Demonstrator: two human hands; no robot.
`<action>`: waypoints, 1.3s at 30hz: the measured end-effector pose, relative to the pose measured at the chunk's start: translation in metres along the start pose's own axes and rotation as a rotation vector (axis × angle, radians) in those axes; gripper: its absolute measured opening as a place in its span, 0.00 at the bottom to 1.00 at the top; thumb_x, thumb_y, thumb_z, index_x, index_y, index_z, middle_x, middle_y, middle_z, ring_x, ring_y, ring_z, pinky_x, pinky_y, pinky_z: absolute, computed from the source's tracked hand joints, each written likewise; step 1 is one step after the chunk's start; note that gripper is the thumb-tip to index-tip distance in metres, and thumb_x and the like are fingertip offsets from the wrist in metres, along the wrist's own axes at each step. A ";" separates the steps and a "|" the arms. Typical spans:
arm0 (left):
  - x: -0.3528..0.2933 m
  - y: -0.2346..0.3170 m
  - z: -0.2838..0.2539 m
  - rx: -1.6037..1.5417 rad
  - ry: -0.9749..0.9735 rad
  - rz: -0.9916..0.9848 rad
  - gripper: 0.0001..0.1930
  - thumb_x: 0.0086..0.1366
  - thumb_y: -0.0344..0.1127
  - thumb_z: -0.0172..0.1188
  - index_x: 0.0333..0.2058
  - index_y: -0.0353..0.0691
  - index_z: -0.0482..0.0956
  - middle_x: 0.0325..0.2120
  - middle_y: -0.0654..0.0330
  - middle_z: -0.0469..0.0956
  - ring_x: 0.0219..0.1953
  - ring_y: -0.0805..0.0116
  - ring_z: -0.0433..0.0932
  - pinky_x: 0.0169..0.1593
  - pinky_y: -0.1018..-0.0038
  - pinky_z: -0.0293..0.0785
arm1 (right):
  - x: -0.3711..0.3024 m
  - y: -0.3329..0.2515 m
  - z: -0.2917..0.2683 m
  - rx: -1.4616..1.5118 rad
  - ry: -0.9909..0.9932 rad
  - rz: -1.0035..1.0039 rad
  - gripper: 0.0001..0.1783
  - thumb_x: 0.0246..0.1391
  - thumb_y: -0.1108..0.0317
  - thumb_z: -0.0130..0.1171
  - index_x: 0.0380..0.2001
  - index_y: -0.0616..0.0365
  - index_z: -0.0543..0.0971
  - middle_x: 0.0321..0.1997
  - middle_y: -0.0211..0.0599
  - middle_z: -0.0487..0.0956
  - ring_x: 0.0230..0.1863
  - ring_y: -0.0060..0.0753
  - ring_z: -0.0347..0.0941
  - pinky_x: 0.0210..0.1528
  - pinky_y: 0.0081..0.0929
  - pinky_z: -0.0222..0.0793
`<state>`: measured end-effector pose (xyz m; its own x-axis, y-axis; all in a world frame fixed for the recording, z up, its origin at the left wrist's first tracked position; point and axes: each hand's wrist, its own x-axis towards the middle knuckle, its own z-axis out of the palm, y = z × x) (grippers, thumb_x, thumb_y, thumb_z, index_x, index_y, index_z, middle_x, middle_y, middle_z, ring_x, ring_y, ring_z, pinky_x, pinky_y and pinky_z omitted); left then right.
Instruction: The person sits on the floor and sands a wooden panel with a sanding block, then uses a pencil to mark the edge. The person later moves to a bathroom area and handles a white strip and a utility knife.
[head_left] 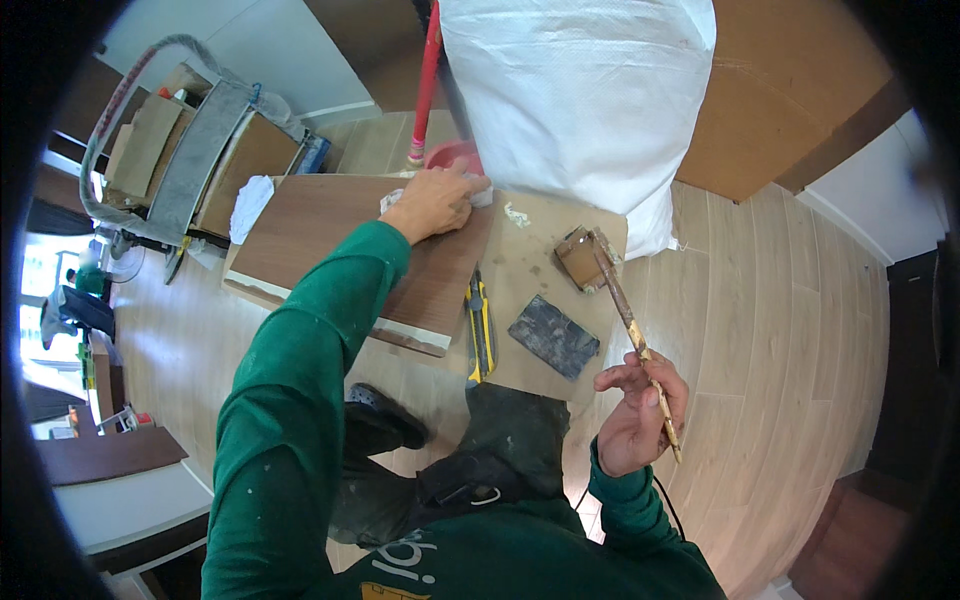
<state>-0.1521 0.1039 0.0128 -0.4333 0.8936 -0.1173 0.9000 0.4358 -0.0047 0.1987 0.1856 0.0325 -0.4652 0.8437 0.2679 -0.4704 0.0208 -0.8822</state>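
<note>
My left hand (435, 205) presses a crumpled white cloth (480, 196) against the far end of a brown wood-grain panel (370, 235). In my right hand (645, 415) is a thin paint-stained stick (628, 315), gripped between thumb and fingers. Its brown far end reaches the rim of a small square container (578, 262) with brown stuff on it; whether that end carries bristles I cannot tell. Between my hands a yellow and black utility knife (481, 330) lies beside the panel. A dark, dusty flat rectangle (555, 337) rests on the cardboard right of the knife.
Beneath these things is a tan cardboard sheet (530, 370). A big white woven sack (580, 90) stands beyond it, next to a red pole (425, 90) and a pink basin (455, 153). A loaded cart (190, 150) stands far left. Wood-look flooring (740, 300) extends right.
</note>
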 end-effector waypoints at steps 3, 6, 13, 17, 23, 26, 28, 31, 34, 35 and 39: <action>0.002 0.002 0.003 0.037 0.037 0.115 0.23 0.58 0.32 0.53 0.54 0.52 0.73 0.43 0.50 0.69 0.40 0.47 0.77 0.44 0.56 0.74 | 0.001 0.006 -0.001 -0.046 0.030 0.028 0.17 0.60 0.63 0.48 0.45 0.65 0.72 0.45 0.59 0.73 0.29 0.41 0.78 0.32 0.34 0.78; -0.007 0.005 0.000 0.026 0.069 0.183 0.23 0.57 0.31 0.53 0.53 0.51 0.74 0.44 0.50 0.69 0.38 0.46 0.78 0.42 0.56 0.75 | -0.001 0.011 -0.003 -0.077 0.045 0.031 0.17 0.60 0.63 0.48 0.45 0.66 0.72 0.45 0.59 0.73 0.29 0.40 0.78 0.32 0.33 0.77; -0.057 0.026 -0.026 -0.030 -0.012 0.207 0.24 0.54 0.29 0.55 0.52 0.48 0.75 0.43 0.50 0.70 0.36 0.46 0.78 0.40 0.55 0.76 | -0.001 0.012 -0.017 -0.113 0.077 0.028 0.16 0.61 0.65 0.47 0.46 0.66 0.72 0.46 0.56 0.74 0.29 0.40 0.78 0.31 0.32 0.76; -0.085 0.044 -0.042 -0.012 -0.068 0.196 0.24 0.53 0.28 0.56 0.51 0.49 0.76 0.42 0.50 0.71 0.36 0.47 0.79 0.39 0.56 0.77 | -0.004 0.012 -0.016 -0.087 0.074 0.040 0.16 0.61 0.65 0.48 0.46 0.66 0.73 0.46 0.56 0.74 0.29 0.40 0.78 0.31 0.31 0.75; -0.151 0.058 -0.088 -0.114 -0.089 0.156 0.27 0.48 0.27 0.57 0.51 0.48 0.77 0.45 0.51 0.72 0.38 0.48 0.79 0.40 0.59 0.77 | -0.013 0.012 -0.016 -0.104 0.068 0.044 0.17 0.60 0.66 0.49 0.46 0.67 0.73 0.47 0.57 0.74 0.29 0.41 0.78 0.31 0.31 0.75; -0.218 0.047 -0.121 -0.324 0.025 -0.015 0.31 0.45 0.25 0.59 0.54 0.44 0.75 0.48 0.51 0.75 0.40 0.52 0.80 0.41 0.63 0.79 | -0.013 0.014 -0.022 -0.129 0.059 -0.042 0.17 0.60 0.66 0.48 0.47 0.68 0.72 0.48 0.58 0.73 0.29 0.41 0.78 0.30 0.30 0.75; -0.258 0.033 -0.128 -0.548 0.111 -0.083 0.29 0.49 0.24 0.59 0.53 0.42 0.76 0.44 0.53 0.77 0.38 0.57 0.81 0.43 0.68 0.78 | -0.011 0.016 -0.025 -0.163 0.056 -0.022 0.18 0.60 0.66 0.48 0.47 0.68 0.72 0.48 0.58 0.74 0.29 0.40 0.78 0.30 0.30 0.75; -0.315 0.030 -0.093 -1.145 0.204 -0.633 0.25 0.53 0.23 0.59 0.53 0.38 0.76 0.39 0.54 0.80 0.36 0.62 0.80 0.43 0.71 0.77 | -0.009 0.019 -0.022 -0.208 0.017 -0.038 0.19 0.60 0.66 0.47 0.48 0.69 0.73 0.46 0.56 0.75 0.30 0.39 0.77 0.31 0.30 0.75; -0.342 0.018 -0.030 -1.521 0.325 -1.094 0.23 0.56 0.26 0.57 0.53 0.33 0.74 0.36 0.53 0.80 0.35 0.61 0.80 0.44 0.69 0.77 | -0.010 0.019 -0.012 -0.170 -0.029 -0.045 0.18 0.61 0.66 0.46 0.48 0.68 0.73 0.46 0.55 0.76 0.32 0.39 0.77 0.32 0.31 0.75; -0.347 0.011 -0.011 -1.584 0.367 -1.228 0.22 0.57 0.27 0.57 0.53 0.31 0.74 0.35 0.52 0.80 0.34 0.60 0.80 0.44 0.68 0.77 | -0.012 0.019 -0.009 -0.164 -0.078 -0.055 0.19 0.62 0.66 0.45 0.49 0.68 0.73 0.46 0.55 0.76 0.33 0.39 0.78 0.33 0.31 0.74; -0.349 -0.022 0.035 -1.930 0.501 -1.192 0.24 0.58 0.33 0.53 0.53 0.30 0.69 0.39 0.51 0.79 0.37 0.61 0.80 0.42 0.67 0.79 | -0.014 0.013 0.002 -0.155 -0.178 -0.087 0.19 0.63 0.65 0.45 0.51 0.68 0.73 0.46 0.54 0.78 0.35 0.38 0.78 0.37 0.30 0.74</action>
<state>-0.0188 -0.2216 0.0190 -0.7897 0.0728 -0.6091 -0.6133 -0.1130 0.7817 0.1974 0.1728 0.0179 -0.5591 0.7279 0.3969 -0.4001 0.1825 -0.8981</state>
